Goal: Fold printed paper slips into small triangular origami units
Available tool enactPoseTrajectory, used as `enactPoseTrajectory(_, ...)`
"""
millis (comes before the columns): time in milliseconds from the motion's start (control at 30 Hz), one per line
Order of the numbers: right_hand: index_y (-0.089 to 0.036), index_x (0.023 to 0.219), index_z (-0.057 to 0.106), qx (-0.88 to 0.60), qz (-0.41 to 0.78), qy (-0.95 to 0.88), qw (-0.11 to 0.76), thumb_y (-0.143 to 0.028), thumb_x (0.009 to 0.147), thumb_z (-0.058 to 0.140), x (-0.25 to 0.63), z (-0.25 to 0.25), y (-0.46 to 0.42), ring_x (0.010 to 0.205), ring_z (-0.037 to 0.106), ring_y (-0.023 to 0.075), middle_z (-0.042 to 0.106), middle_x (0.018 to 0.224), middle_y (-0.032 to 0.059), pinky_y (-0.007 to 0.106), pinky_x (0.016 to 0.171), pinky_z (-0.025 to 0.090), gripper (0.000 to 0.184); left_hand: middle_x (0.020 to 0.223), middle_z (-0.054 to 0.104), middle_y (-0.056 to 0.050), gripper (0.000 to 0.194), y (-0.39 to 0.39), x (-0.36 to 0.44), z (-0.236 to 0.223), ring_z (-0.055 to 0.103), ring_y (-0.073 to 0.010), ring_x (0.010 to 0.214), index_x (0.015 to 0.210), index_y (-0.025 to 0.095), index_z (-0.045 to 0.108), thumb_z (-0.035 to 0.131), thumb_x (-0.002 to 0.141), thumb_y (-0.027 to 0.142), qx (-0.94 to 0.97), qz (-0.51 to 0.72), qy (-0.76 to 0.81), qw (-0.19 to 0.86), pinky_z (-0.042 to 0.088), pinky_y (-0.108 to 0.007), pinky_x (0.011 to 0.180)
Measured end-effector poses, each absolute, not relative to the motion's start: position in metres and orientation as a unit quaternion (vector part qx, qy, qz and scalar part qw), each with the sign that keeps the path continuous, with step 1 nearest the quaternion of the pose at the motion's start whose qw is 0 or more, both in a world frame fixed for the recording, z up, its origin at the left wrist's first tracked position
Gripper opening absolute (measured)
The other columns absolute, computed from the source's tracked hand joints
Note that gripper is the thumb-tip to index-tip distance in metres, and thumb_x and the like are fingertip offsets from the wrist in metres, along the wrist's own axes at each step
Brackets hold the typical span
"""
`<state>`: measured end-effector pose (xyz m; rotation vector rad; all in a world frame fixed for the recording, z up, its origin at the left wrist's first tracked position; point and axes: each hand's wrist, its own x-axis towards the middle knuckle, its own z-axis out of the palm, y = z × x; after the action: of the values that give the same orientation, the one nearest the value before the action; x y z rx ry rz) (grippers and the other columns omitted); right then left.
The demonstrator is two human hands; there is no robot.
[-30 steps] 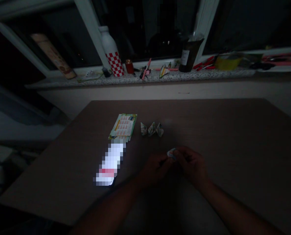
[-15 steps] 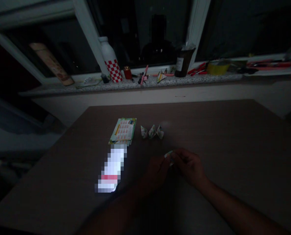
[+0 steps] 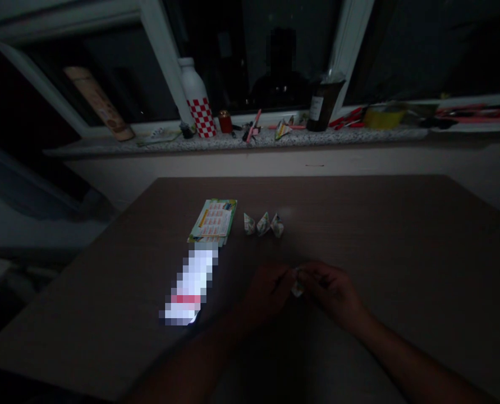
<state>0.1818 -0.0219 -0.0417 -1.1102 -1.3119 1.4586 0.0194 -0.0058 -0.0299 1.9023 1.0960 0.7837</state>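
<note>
Between my two hands is a small piece of folded paper (image 3: 297, 288), pale with printed colour. My left hand (image 3: 270, 289) pinches it from the left and my right hand (image 3: 331, 289) from the right, thumbs and fingers close together. Much of the paper is covered by the fingers, and the light is dim. Just beyond the hands, three small folded paper pieces (image 3: 263, 224) stand in a row on the brown table (image 3: 380, 224). To their left lies a stack of printed cards (image 3: 215, 219). Nearer me rests a lit phone (image 3: 193, 283), its screen blurred out.
Behind the table, a speckled windowsill (image 3: 233, 143) carries a red-and-white checked bottle (image 3: 201, 112), a tan cylinder (image 3: 100, 104), a small red jar (image 3: 225, 122), a dark labelled bag (image 3: 323, 106), a yellow roll (image 3: 384, 116) and several red-handled items (image 3: 348, 119).
The paper has turned between my fingers, and its visible part now hangs below the fingertips. Both hands stay close together. The camera view has shifted slightly.
</note>
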Motion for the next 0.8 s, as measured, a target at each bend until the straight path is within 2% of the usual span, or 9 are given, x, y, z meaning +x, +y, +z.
enactPoseTrajectory(100,-0.015,0.079,0.06,-0.442,0.609,-0.523,0.399,-0.05,0.075,0.066,0.1862,-0.0418,-0.0194,0.043,0.043,0.0059,0.053,0.053,-0.0041,0.018,0.041,0.033,0.036,0.056,0.043,0.004,0.036,-0.0044,0.0196,-0.031,0.041,-0.0093,0.053,0.062,0.015,0.051,0.039,0.09,0.035,0.738,0.293,0.433,0.427,0.028,-0.021,0.051)
enactPoseTrajectory(200,-0.016,0.076,0.057,-0.442,0.62,-0.521,0.386,-0.052,0.073,0.068,0.1863,-0.0429,-0.0174,0.041,0.042,0.0055,0.051,0.051,-0.0053,0.018,0.04,0.033,0.038,0.056,0.043,0.004,0.032,-0.0043,0.0184,-0.0296,0.041,-0.0091,0.053,0.062,0.015,0.049,0.04,0.089,0.03,0.748,0.291,0.434,0.408,0.027,-0.021,0.052)
enactPoseTrajectory(467,-0.016,0.079,0.056,-0.414,0.623,-0.544,0.38,-0.053,0.077,0.064,0.1835,-0.0402,-0.0196,0.048,0.05,0.0074,0.057,0.058,-0.0033,0.019,0.046,0.039,0.037,0.059,0.049,0.002,0.032,-0.009,0.0169,-0.0276,0.046,-0.0104,0.056,0.065,0.015,0.052,0.04,0.089,0.031,0.735,0.335,0.443,0.389,0.03,-0.022,0.054)
enactPoseTrajectory(633,-0.016,0.078,0.058,-0.418,0.619,-0.549,0.376,-0.051,0.075,0.067,0.1831,-0.0469,-0.0204,0.051,0.053,0.0089,0.06,0.06,-0.0015,0.02,0.048,0.039,0.036,0.056,0.043,0.004,0.031,-0.0084,0.0144,-0.0304,0.04,-0.0092,0.053,0.061,0.015,0.05,0.043,0.087,0.032,0.729,0.323,0.448,0.405,0.027,-0.022,0.051)
enactPoseTrajectory(800,-0.016,0.082,0.059,-0.421,0.626,-0.543,0.37,-0.052,0.072,0.069,0.1837,-0.0476,-0.0186,0.046,0.049,0.0075,0.057,0.055,-0.0041,0.019,0.044,0.037,0.038,0.054,0.039,0.005,0.033,-0.008,0.0134,-0.0295,0.037,-0.0087,0.052,0.06,0.015,0.047,0.043,0.087,0.033,0.725,0.304,0.454,0.418,0.025,-0.022,0.05)
